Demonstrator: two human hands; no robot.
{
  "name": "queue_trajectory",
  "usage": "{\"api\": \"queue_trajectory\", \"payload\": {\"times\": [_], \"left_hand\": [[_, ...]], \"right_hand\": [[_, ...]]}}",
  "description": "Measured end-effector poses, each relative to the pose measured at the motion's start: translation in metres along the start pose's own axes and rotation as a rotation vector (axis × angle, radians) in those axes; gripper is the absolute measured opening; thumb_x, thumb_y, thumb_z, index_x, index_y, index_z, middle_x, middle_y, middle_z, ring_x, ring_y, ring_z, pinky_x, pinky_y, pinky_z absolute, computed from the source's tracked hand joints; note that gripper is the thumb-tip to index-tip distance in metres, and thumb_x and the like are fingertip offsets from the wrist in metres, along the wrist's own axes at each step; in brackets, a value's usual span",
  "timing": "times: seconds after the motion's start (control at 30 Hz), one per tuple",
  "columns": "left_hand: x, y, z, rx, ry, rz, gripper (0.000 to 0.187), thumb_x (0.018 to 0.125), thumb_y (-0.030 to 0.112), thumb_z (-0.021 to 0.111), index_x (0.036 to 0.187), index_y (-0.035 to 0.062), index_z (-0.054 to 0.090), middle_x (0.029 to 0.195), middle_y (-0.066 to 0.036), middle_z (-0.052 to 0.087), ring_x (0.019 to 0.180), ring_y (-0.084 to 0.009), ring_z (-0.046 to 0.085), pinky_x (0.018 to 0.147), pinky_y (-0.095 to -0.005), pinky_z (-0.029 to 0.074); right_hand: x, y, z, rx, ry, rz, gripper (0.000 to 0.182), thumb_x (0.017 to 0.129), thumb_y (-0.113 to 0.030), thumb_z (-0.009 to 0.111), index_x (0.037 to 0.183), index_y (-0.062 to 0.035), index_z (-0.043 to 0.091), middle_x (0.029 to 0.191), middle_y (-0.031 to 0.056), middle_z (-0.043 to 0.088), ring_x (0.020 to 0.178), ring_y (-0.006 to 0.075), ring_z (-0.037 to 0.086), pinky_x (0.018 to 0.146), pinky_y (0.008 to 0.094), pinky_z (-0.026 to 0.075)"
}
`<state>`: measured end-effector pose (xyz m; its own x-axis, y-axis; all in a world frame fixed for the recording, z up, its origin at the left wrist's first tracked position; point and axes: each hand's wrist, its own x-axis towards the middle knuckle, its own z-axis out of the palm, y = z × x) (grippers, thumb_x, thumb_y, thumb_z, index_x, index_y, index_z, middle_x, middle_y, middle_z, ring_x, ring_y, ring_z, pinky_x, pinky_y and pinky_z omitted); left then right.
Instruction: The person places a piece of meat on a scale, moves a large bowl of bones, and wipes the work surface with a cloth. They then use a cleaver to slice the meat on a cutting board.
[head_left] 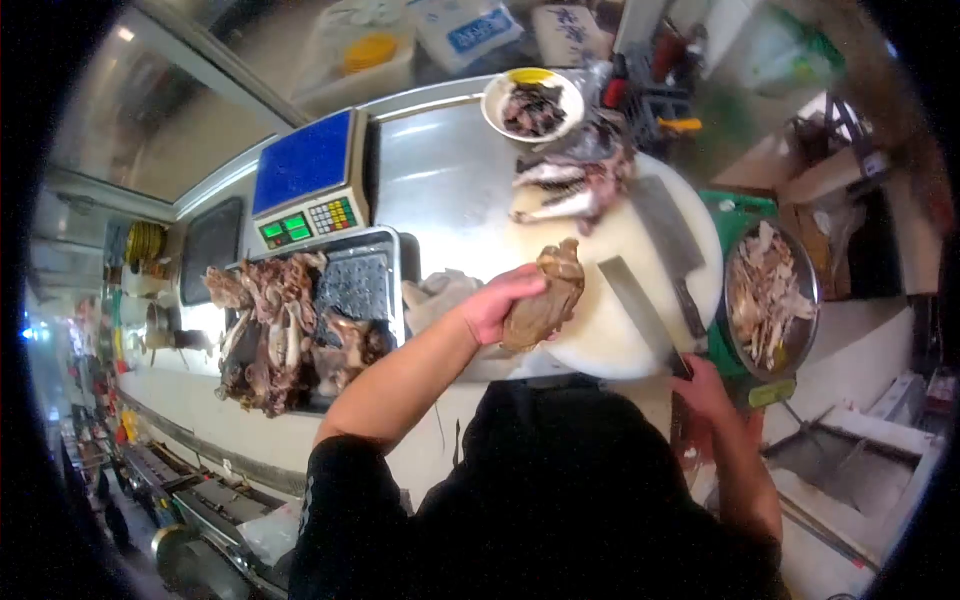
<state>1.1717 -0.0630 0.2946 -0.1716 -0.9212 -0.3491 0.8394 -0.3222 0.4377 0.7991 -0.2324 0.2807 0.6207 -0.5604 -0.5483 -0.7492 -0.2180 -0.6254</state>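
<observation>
My left hand (490, 308) is wrapped round a brownish-grey chunk of meat (545, 310), lifted over the left side of a round white cutting board (600, 350). At the board's near right edge, my right hand (705, 388) grips the handle of a knife (636, 305). Its long blade lies slanted over the board, tip pointing away and to the left. Farther right on the board rests a broad cleaver (667, 235), its dark handle toward me. Bony meat pieces (580, 185) with pale bones lie at the board's far left edge.
A white bowl (490, 108) of dark meat scraps stands at the back. To the left are a digital scale (310, 170) and a metal tray (395, 290) heaped with meat and bones. A round metal pan (815, 290) of bones sits to the right. A grey cloth (440, 292) lies beside the tray.
</observation>
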Motion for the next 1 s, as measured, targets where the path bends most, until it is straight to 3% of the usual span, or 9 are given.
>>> {"api": "queue_trajectory", "payload": {"times": [0.1,0.27,0.37,0.47,0.5,0.6,0.67,0.8,1.0], "left_hand": [[0.028,-0.054,0.005,0.388,0.285,-0.017,0.057,0.086,0.024,0.07,0.135,0.0031,0.047,0.119,-0.016,0.063,0.104,-0.0269,0.064,0.089,-0.0436,0.054],[0.058,-0.085,0.016,0.19,0.401,-0.153,0.046,0.087,0.025,0.071,0.12,-0.0038,0.057,0.109,-0.014,0.067,0.093,-0.0247,0.068,0.082,-0.0351,0.056],[0.064,-0.095,0.006,0.929,0.832,-0.008,0.049,0.089,0.037,0.07,0.116,-0.0031,0.061,0.101,-0.015,0.069,0.077,-0.0263,0.069,0.073,-0.0345,0.056],[0.054,-0.096,0.035,1.269,1.094,0.055,0.042,0.089,0.038,0.066,0.111,0.0024,0.065,0.096,-0.022,0.068,0.087,-0.0375,0.066,0.08,-0.0435,0.053],[0.052,-0.101,0.031,1.673,1.194,0.264,0.043,0.086,0.04,0.068,0.11,0.0044,0.066,0.098,-0.022,0.066,0.092,-0.0408,0.062,0.08,-0.0439,0.053],[0.051,-0.118,0.029,1.885,0.919,0.478,0.058,0.083,0.029,0.071,0.133,0.0058,0.052,0.128,-0.024,0.05,0.115,-0.0396,0.05,0.096,-0.0458,0.046],[0.049,-0.118,0.031,2.089,0.802,0.47,0.072,0.079,0.023,0.072,0.142,0.0052,0.041,0.132,-0.023,0.046,0.119,-0.0389,0.047,0.101,-0.0467,0.043],[0.055,-0.105,0.022,1.984,0.707,0.407,0.066,0.078,0.014,0.066,0.139,0.0047,0.042,0.131,-0.02,0.048,0.118,-0.0368,0.049,0.098,-0.0465,0.045],[0.06,-0.094,0.026,2.254,0.427,0.404,0.066,0.08,0.016,0.064,0.141,0.0075,0.041,0.137,-0.019,0.045,0.118,-0.0382,0.049,0.095,-0.0475,0.048]], "right_hand": [[-0.003,0.0,-0.02,-0.036,-0.007,-0.022,0.048,0.083,-0.017,0.072,0.125,0.0021,0.059,0.112,0.0217,0.067,0.101,0.0308,0.066,0.09,0.0387,0.051],[-0.001,0.004,-0.044,0.021,-0.039,-0.109,0.048,0.084,-0.023,0.072,0.123,0.0029,0.06,0.108,0.0219,0.068,0.095,0.0306,0.068,0.086,0.037,0.052],[0.001,0.0,-0.049,0.033,-0.082,-0.127,0.046,0.086,-0.024,0.071,0.122,0.0024,0.06,0.105,0.0217,0.069,0.092,0.0301,0.068,0.084,0.037,0.052],[0.003,-0.008,-0.055,-0.032,-0.084,-0.135,0.044,0.087,-0.024,0.069,0.122,0.0008,0.061,0.102,0.0212,0.069,0.089,0.0291,0.068,0.082,0.0376,0.053],[0.003,-0.012,-0.055,-0.026,-0.121,-0.107,0.044,0.087,-0.024,0.068,0.123,-0.0001,0.061,0.101,0.0205,0.069,0.089,0.0287,0.068,0.082,0.0377,0.053],[0.009,0.0,-0.046,-0.04,-0.112,-0.138,0.045,0.087,-0.025,0.068,0.124,-0.0008,0.061,0.101,0.019,0.07,0.091,0.0284,0.067,0.083,0.0389,0.053],[0.004,-0.011,-0.05,0.005,-0.129,-0.167,0.047,0.087,-0.027,0.069,0.125,0.0,0.06,0.102,0.019,0.069,0.093,0.0287,0.067,0.083,0.0392,0.053],[0.007,-0.011,-0.04,-0.089,-0.061,-0.155,0.048,0.087,-0.029,0.069,0.125,-0.0004,0.06,0.102,0.0186,0.069,0.094,0.0289,0.067,0.084,0.0391,0.052],[0.021,-0.012,-0.031,-0.096,-0.027,-0.156,0.044,0.086,-0.027,0.07,0.121,0.0002,0.062,0.085,0.0149,0.068,0.075,0.0237,0.065,0.07,0.0361,0.051]]}}
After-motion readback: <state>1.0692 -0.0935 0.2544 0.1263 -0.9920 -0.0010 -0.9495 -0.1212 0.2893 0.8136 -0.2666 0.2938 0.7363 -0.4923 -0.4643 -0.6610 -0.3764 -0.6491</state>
